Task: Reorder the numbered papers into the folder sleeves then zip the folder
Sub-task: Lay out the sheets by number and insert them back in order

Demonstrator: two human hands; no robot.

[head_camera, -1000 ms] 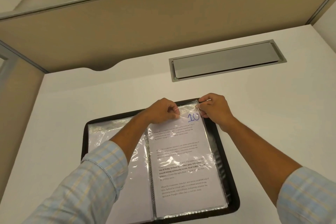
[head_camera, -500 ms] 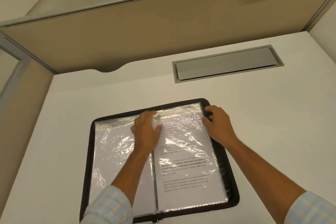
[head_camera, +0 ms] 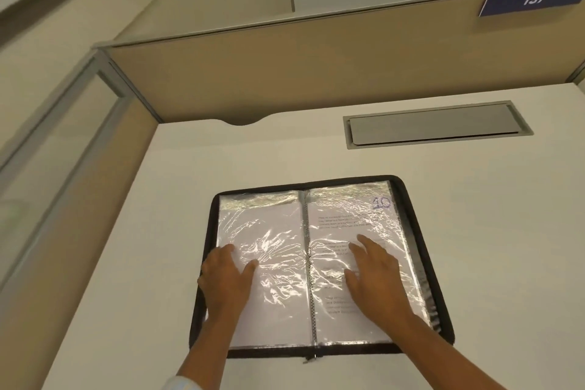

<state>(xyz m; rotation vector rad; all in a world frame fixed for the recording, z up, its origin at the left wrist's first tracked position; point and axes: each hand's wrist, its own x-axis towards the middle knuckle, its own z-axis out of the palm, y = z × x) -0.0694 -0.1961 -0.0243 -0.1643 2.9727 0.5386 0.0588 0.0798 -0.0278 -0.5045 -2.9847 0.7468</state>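
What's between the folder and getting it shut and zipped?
Only the hands: the left hand lies flat on the left sleeve, and the right hand lies flat on the right sleeve over paper 10. Nothing else lies on the open zip folder; the zipper pull at its near edge looks free.

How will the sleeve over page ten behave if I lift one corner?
Probably floppy: the sleeve looks thin and wrinkled. Likely slippery too, given its glare. The paper inside should stiffen it a little.
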